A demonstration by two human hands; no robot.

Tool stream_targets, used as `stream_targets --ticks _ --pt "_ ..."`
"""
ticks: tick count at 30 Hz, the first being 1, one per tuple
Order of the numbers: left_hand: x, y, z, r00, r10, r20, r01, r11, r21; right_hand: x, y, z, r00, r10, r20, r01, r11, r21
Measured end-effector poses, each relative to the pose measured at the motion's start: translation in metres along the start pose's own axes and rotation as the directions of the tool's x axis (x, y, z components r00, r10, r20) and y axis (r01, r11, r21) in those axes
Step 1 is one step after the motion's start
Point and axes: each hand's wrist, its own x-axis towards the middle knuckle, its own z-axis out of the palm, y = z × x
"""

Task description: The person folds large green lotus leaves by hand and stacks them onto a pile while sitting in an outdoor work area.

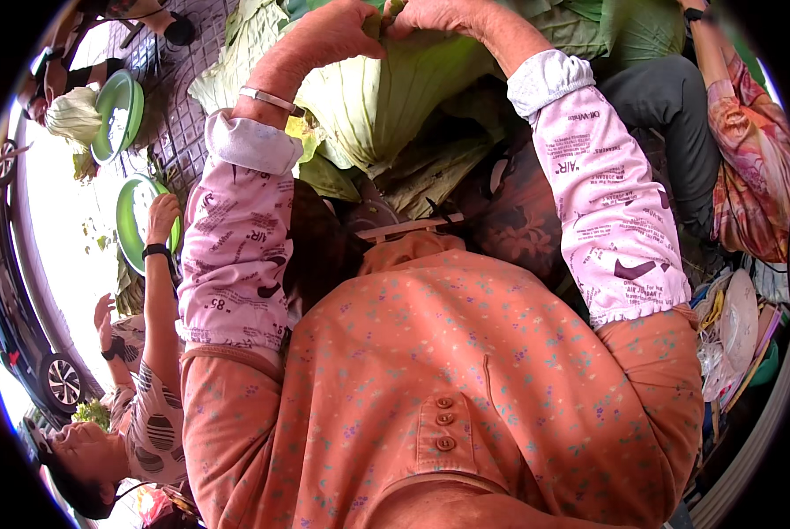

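Note:
At the top edge, my left hand (345,33) pinches a small piece of green leaf (372,25) between thumb and fingers. Close beside it, my right hand (421,18) has its fingertips closed on another bit of green; the top of this hand is partly cut off by the picture's edge. Just below both hands spreads a large pale green veined leaf (395,92), its stem end toward me. Darker green leaves (567,30) lie behind and to the right. A yellowed leaf (306,135) shows near my left wrist. What lies beneath the leaves is hidden.
At the left, a person's hand (162,215) touches a green basin (130,225). Another green basin (130,116) stands farther off beside a pale leafy bundle (73,118). Another person's bent knee (663,86) is close at the right. Mixed goods (739,317) sit at the lower right.

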Motion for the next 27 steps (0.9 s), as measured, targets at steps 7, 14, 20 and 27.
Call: stream_targets --ticks 7,14,20,27 --pt "-0.001 0.007 0.005 0.999 0.028 -0.029 -0.028 0.999 0.021 0.004 0.014 -0.004 1.000 -0.017 0.017 0.017 1.000 -0.003" --pt "0.004 -0.007 0.020 0.989 0.083 -0.125 -0.093 0.993 -0.077 0.010 0.024 -0.004 1.000 0.016 -0.014 -0.016 0.999 0.028" --pt "0.005 -0.013 0.023 0.987 -0.010 -0.159 0.019 0.998 0.053 0.000 0.007 -0.004 0.991 -0.034 -0.126 0.066 0.964 0.259" --pt "0.013 -0.011 0.017 0.994 -0.006 -0.112 -0.004 0.996 -0.093 -0.012 0.016 -0.011 0.963 -0.220 -0.154 0.198 0.970 -0.144"
